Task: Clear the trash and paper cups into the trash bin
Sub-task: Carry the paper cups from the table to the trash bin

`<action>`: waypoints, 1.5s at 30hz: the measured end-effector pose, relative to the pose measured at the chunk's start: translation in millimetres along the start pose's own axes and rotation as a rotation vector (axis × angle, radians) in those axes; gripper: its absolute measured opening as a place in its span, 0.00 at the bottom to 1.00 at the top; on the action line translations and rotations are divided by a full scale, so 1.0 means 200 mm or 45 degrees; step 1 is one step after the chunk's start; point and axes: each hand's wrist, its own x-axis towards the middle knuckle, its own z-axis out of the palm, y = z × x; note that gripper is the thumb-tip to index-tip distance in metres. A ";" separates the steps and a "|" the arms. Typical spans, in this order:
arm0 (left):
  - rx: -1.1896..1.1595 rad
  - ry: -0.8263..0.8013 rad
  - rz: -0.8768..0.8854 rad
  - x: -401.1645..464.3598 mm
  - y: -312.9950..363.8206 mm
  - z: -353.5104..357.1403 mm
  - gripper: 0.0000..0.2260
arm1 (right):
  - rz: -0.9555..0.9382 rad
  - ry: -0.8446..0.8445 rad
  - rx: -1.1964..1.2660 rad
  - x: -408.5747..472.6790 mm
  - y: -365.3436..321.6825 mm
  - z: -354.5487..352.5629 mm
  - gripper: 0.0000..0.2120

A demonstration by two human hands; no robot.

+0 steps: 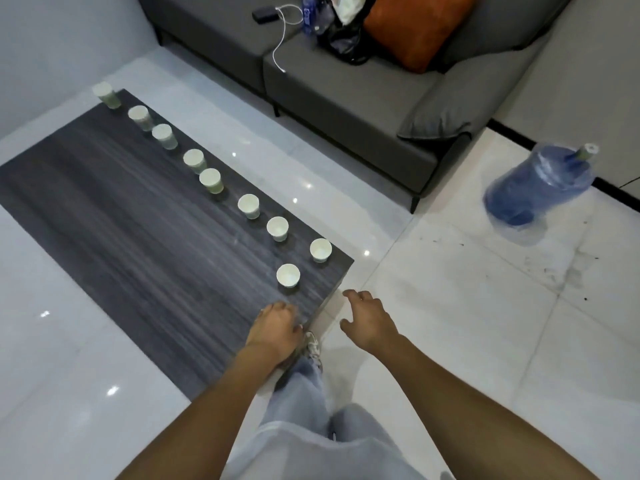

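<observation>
- Your left hand [277,327] is hovering over the near corner of the tabletop [138,220], fingers curled under and holding nothing as far as the view is showing; the fingertips are hidden, so contact with the surface is unclear.
- Your right hand [367,323] is hanging just off the tabletop's corner, above the floor [450,306], grip loose and spread, empty.
- Nine paper cups are standing upright in a line along the far-right edge; the nearest cup [288,275] is sitting just ahead of your left hand, the corner cup [320,250] right beside the edge.
- No trash bin is showing anywhere in view, so you are probably still starting.
- Risk: the corner cup is sitting so close to the edge that a careless reach is likely knocking it onto the floor.
- Risk: the cups are light, and whether they are empty is not visible from here; squeezing hard could be crushing or spilling one.
- Risk: the water jug [540,188] on the floor is a trip hazard while carrying.
</observation>
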 end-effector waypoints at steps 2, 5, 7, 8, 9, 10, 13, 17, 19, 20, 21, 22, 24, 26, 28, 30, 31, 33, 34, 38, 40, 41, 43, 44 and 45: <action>-0.018 -0.016 -0.020 0.13 0.00 -0.06 0.19 | 0.008 -0.014 -0.018 0.15 -0.01 -0.07 0.25; -0.033 -0.036 -0.071 0.29 -0.02 -0.16 0.20 | -0.001 -0.061 -0.057 0.35 -0.04 -0.16 0.25; -0.048 -0.064 -0.128 0.36 -0.04 -0.21 0.19 | -0.014 -0.109 -0.090 0.47 -0.04 -0.21 0.25; -0.054 -0.070 -0.156 0.40 -0.05 -0.22 0.19 | -0.016 -0.121 -0.092 0.53 -0.04 -0.22 0.25; -0.059 -0.070 -0.177 0.45 -0.07 -0.24 0.18 | -0.024 -0.126 -0.089 0.59 -0.04 -0.24 0.26; -0.067 -0.072 -0.200 0.50 -0.08 -0.25 0.18 | -0.036 -0.136 -0.093 0.66 -0.05 -0.25 0.26; -0.135 -0.056 -0.267 0.66 -0.12 -0.24 0.17 | -0.095 -0.160 -0.153 0.87 -0.06 -0.26 0.28; -0.288 0.010 -0.387 0.89 -0.15 -0.08 0.23 | -0.212 -0.211 -0.304 1.18 -0.05 -0.16 0.31; -0.283 0.023 -0.403 1.00 -0.16 0.04 0.28 | -0.271 -0.233 -0.362 1.33 -0.04 -0.07 0.33; -0.270 0.022 -0.398 1.06 -0.16 0.10 0.30 | -0.302 -0.239 -0.392 1.40 -0.03 -0.03 0.34; -0.254 0.016 -0.394 1.11 -0.17 0.17 0.32 | -0.340 -0.244 -0.428 1.46 -0.03 0.02 0.34; -0.230 0.012 -0.391 1.16 -0.18 0.23 0.32 | -0.385 -0.248 -0.467 1.52 -0.02 0.07 0.34; -0.173 0.013 -0.391 1.23 -0.20 0.36 0.33 | -0.458 -0.271 -0.527 1.61 0.00 0.16 0.35; -0.137 0.035 -0.397 1.27 -0.22 0.46 0.33 | -0.507 -0.294 -0.571 1.66 0.03 0.24 0.35; -0.116 0.069 -0.396 1.29 -0.23 0.54 0.32 | -0.543 -0.296 -0.641 1.69 0.05 0.30 0.35; -0.094 0.098 -0.380 1.28 -0.24 0.59 0.32 | -0.569 -0.302 -0.692 1.70 0.06 0.34 0.34; -0.086 0.109 -0.368 1.28 -0.25 0.61 0.32 | -0.580 -0.299 -0.698 1.69 0.06 0.35 0.32; -0.082 0.134 -0.366 1.24 -0.26 0.62 0.31 | -0.589 -0.278 -0.677 1.67 0.06 0.35 0.29; -0.084 0.144 -0.383 1.22 -0.26 0.62 0.30 | -0.585 -0.276 -0.668 1.65 0.05 0.33 0.28; -0.167 0.174 -0.529 1.04 -0.22 0.53 0.28 | -0.633 -0.370 -0.679 1.52 -0.04 0.24 0.26; -0.238 0.203 -0.600 0.92 -0.18 0.46 0.28 | -0.686 -0.437 -0.697 1.43 -0.11 0.16 0.25; -0.281 0.215 -0.634 0.85 -0.15 0.43 0.28 | -0.722 -0.465 -0.722 1.37 -0.15 0.13 0.25; -0.377 0.253 -0.719 0.71 -0.09 0.37 0.27 | -0.810 -0.525 -0.795 1.25 -0.23 0.06 0.24; -0.419 0.287 -0.769 0.64 -0.07 0.35 0.27 | -0.860 -0.548 -0.832 1.20 -0.28 0.04 0.24; -0.463 0.317 -0.824 0.57 -0.05 0.33 0.28 | -0.905 -0.570 -0.867 1.14 -0.33 0.01 0.24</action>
